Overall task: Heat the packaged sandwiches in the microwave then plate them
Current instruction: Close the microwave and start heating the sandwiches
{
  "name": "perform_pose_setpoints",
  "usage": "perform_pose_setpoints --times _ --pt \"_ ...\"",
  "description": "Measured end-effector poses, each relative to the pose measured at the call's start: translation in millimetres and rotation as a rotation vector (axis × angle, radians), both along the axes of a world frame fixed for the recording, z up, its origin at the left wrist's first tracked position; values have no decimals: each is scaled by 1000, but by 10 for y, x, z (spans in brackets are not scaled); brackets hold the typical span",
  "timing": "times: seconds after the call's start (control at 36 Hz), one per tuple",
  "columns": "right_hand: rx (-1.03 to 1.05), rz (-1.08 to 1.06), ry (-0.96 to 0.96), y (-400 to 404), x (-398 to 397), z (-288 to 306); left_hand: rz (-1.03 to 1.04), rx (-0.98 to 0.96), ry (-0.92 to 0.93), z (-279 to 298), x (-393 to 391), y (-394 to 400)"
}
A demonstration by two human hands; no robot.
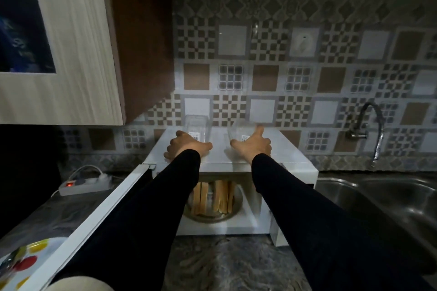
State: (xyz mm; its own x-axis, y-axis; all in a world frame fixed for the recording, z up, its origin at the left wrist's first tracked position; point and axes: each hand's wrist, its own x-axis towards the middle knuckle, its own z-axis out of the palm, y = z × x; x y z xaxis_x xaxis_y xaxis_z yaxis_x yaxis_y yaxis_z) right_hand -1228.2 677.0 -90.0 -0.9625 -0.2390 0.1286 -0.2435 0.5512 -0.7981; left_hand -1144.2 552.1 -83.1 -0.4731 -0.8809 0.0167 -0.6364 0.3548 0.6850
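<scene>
Sandwiches: tan sliced sandwiches stand on the round glass turntable inside the open white microwave.
Packs: two clear plastic packs sit empty on its top.
Left hand: fingers curled round the left pack.
Right hand: fingers spread wide, touching the right pack.
Risk: light packs could skid off the back edge; upright sandwiches may topple.

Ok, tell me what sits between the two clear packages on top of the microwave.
Nothing: in the head view only bare white microwave top shows between the left package and the right package.
</scene>
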Motion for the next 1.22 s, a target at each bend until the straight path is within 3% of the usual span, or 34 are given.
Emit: perform_pose_setpoints --times 0.44,0.67,0.81,0.94,1.03,1.22 --pt "73 10 122 -267 -285 -162 56 -8 -78 -110 -344 -189" --pt "35 -146 303 -231 -133 -78 23 -40 -50 13 -121 -330" --pt "-36 -182 456 -216 121 -23 -148 -153 -169 180 285 -599" --pt "-25 -123 435 -237 495 -83 -456 -204 -425 224 886 -764" --pt "-30 -67 391 -274 791 -194 -494 -235 -499 138 1289 -750" --pt "-71 164 324 -412 1576 -417 -454 78 -262 -241 1890 -1014"
